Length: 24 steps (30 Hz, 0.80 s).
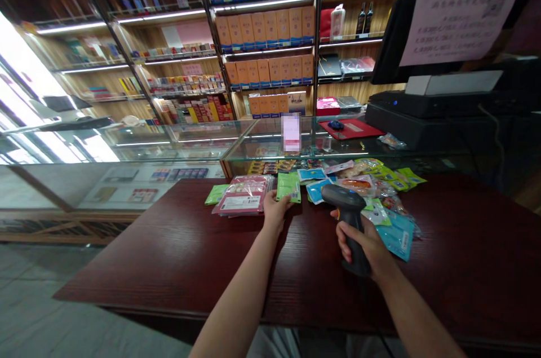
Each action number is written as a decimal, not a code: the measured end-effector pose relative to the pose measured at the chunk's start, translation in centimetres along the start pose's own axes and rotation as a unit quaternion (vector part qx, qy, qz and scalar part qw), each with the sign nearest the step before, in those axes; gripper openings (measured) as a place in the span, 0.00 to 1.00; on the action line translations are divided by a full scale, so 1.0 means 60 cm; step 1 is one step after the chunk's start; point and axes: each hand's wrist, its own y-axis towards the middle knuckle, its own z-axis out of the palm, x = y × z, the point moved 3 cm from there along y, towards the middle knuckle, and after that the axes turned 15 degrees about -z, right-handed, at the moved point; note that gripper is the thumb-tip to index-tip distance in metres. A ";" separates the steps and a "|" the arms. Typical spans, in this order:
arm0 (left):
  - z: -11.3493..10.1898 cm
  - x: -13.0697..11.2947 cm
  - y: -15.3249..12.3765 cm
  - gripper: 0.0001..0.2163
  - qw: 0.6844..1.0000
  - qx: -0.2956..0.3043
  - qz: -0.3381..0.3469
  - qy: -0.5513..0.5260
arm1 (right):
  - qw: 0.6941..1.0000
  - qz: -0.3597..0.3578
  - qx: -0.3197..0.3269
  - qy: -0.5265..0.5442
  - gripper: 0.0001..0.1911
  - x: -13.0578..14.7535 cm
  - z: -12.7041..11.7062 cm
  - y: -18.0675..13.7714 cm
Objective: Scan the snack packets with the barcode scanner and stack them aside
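My right hand (pixel 367 242) is closed round the grip of a dark grey barcode scanner (pixel 344 203), whose head points left over the dark red wooden counter (pixel 177 256). My left hand (pixel 275 208) pinches the lower edge of a green snack packet (pixel 289 186) that lies flat on the counter. A stack of pink packets (pixel 243 195) sits just left of that hand, with another green packet (pixel 216 194) beyond it. Several loose blue, green and orange packets (pixel 380 189) are heaped to the right of the scanner.
A glass display case (pixel 203 141) runs behind the counter, with a small blurred sign (pixel 291 132) on it. A black till with a screen (pixel 426 93) stands at the right. Lit shelves of orange boxes (pixel 266 48) and bottles fill the back wall.
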 end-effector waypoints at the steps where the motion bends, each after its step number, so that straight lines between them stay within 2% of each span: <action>1: 0.000 0.004 0.000 0.16 0.999 0.014 -0.012 -0.033 | 1.000 0.003 0.007 -0.006 0.22 0.000 0.002 -0.001; 5: 0.005 0.006 -0.003 0.20 0.997 0.037 0.003 -0.065 | 0.999 0.016 0.029 -0.032 0.26 -0.002 0.007 -0.004; 11: 0.010 0.009 0.003 0.16 0.997 0.028 0.054 -0.048 | 0.995 0.051 0.042 -0.080 0.23 -0.010 0.004 -0.006; 24: 0.018 0.008 0.003 0.11 0.996 0.008 0.082 -0.027 | 0.993 0.062 0.055 -0.087 0.18 0.000 0.004 -0.007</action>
